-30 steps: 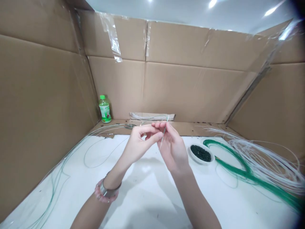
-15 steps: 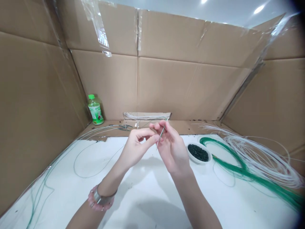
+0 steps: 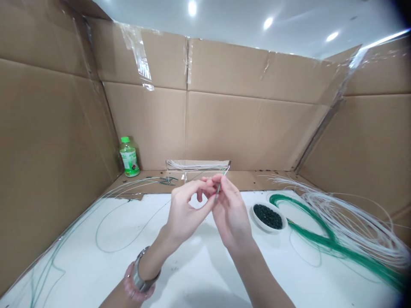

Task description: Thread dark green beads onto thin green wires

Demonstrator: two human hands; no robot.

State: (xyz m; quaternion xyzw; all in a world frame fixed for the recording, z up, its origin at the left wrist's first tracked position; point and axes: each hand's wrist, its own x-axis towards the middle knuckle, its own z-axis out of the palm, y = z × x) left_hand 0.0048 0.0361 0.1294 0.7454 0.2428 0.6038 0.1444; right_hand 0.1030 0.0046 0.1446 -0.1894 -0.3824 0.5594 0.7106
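Note:
My left hand (image 3: pixel 189 207) and my right hand (image 3: pixel 230 209) meet above the white table (image 3: pixel 199 261). Between the thumb and fingers of my right hand, a thin strand (image 3: pixel 218 188) with a green part and a pale upper end stands at a slant. My left thumb and fingertips pinch at its lower part. Just right of my right hand is a white bowl (image 3: pixel 257 222) full of small dark beads (image 3: pixel 268 216). A thin loose line runs from near my left hand in a loop across the table.
A green-capped bottle (image 3: pixel 130 160) stands at the back left. Beaded strands (image 3: pixel 167 181) lie at the back, with long thin lines trailing left. Green wire (image 3: pixel 334 244) and coiled white wire (image 3: pixel 362 226) lie at the right. Cardboard walls (image 3: pixel 250 128) surround the table.
The view has tilted up, so the scene sits lower and more ceiling shows. My left thumb has moved closer to my right fingers, and less of the strand's lower end shows.

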